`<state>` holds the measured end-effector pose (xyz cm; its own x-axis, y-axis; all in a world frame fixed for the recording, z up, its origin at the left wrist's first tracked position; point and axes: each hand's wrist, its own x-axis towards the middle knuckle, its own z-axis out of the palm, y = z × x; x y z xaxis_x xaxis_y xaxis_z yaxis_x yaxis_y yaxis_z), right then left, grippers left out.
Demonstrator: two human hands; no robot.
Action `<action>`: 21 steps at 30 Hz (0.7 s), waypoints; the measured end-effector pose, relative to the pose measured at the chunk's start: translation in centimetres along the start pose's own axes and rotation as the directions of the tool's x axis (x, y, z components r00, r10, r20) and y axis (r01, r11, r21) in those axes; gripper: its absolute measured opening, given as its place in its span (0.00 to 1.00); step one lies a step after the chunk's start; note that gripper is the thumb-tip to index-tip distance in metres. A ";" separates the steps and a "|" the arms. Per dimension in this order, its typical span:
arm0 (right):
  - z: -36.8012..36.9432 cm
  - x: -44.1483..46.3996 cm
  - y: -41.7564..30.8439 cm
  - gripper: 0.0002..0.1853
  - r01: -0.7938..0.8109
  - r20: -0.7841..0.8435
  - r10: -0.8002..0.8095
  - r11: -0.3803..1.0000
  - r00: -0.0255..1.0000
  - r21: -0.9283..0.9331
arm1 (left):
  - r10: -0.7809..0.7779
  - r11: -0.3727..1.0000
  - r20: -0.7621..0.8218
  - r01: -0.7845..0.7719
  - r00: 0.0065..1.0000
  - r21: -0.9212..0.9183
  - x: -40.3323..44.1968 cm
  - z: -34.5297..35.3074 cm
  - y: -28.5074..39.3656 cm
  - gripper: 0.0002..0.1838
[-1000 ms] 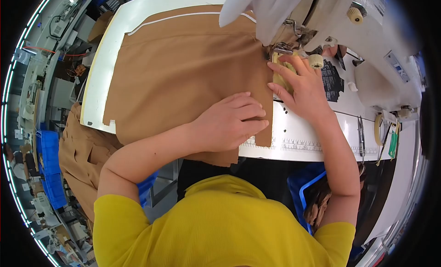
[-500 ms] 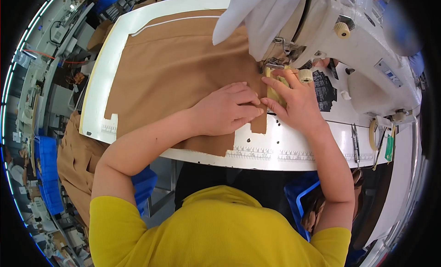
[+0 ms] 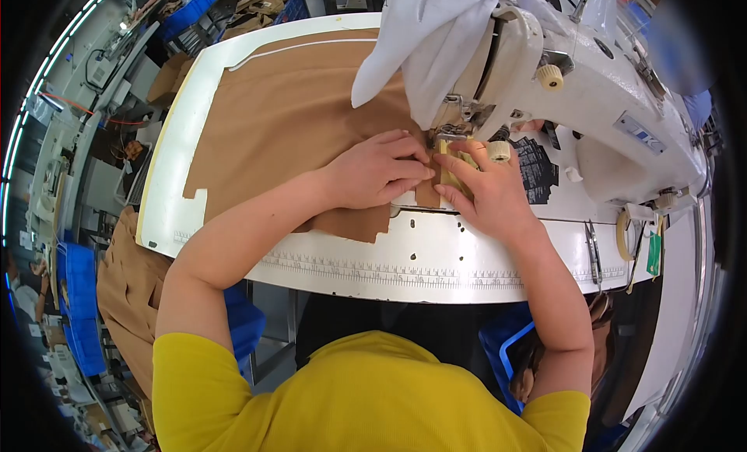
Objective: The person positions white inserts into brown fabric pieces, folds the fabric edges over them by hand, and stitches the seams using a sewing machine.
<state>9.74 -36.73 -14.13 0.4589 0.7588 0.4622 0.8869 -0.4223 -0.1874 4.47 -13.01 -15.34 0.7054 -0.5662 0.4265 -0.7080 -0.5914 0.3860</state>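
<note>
A large brown fabric piece [image 3: 288, 117] lies spread on the table to the left of the sewing machine [image 3: 576, 90], its right edge running to the presser foot [image 3: 450, 134]. My left hand [image 3: 380, 170] rests on that edge, fingers bent and pressed together on the cloth. Between my hands, a narrow brown strip [image 3: 427, 193] hangs toward the front. My right hand [image 3: 489, 186] lies just right of the strip, fingers stretched and spread beside the foot, over a yellowish plate [image 3: 454, 172]. Its fingertips touch the fabric edge. The needle tip cannot be made out.
A white cloth [image 3: 432, 51] drapes over the machine head. Dark labels [image 3: 535, 172], tweezers [image 3: 594, 254] and a tape roll [image 3: 624, 236] sit to the right. A printed ruler [image 3: 373, 275] follows the table's front edge. More brown fabric [image 3: 128, 289] hangs at left; blue bins [image 3: 78, 273] stand beyond.
The brown fabric and strip have slid away from the table's front edge, toward the presser foot. Both hands have moved along with them. The whole view has shifted slightly.
</note>
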 end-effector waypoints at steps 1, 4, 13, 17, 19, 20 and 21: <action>0.0 0.0 0.0 0.19 -0.003 -0.005 0.003 1.000 1.000 -0.002 | -0.008 1.000 0.017 0.008 1.000 0.004 0.1 0.0 -0.3 0.13; -0.2 0.0 -0.1 0.18 -0.021 0.026 0.022 1.000 0.999 -0.016 | 0.036 0.997 -0.024 -0.034 0.999 0.069 0.7 -0.3 -0.9 0.09; -0.7 -0.7 0.1 0.11 0.147 0.016 -0.153 0.969 0.988 0.198 | -0.186 0.982 -0.015 0.186 0.982 0.012 -1.0 0.4 3.9 0.20; -0.7 -0.6 0.3 0.09 0.166 0.008 -0.174 0.950 0.985 0.265 | -0.164 0.986 -0.037 0.163 0.986 -0.016 -1.5 0.7 3.7 0.20; -0.7 -0.5 0.4 0.09 0.166 0.004 -0.174 0.947 0.985 0.275 | -0.163 0.986 -0.037 0.162 0.986 -0.034 -1.5 0.6 3.6 0.19; -0.7 -0.5 0.4 0.09 0.164 0.005 -0.173 0.943 0.985 0.289 | -0.162 0.986 -0.036 0.159 0.986 -0.054 -1.4 0.6 3.5 0.19; -0.8 -0.6 0.4 0.09 0.160 0.008 -0.171 0.940 0.985 0.302 | -0.158 0.986 -0.036 0.156 0.987 -0.057 -1.3 0.6 3.4 0.19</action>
<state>9.79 -37.69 -13.80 0.3013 0.8238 0.4802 0.9230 -0.1255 -0.3639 1.10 -14.61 -15.05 0.8068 -0.4442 0.3896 -0.5901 -0.6386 0.4940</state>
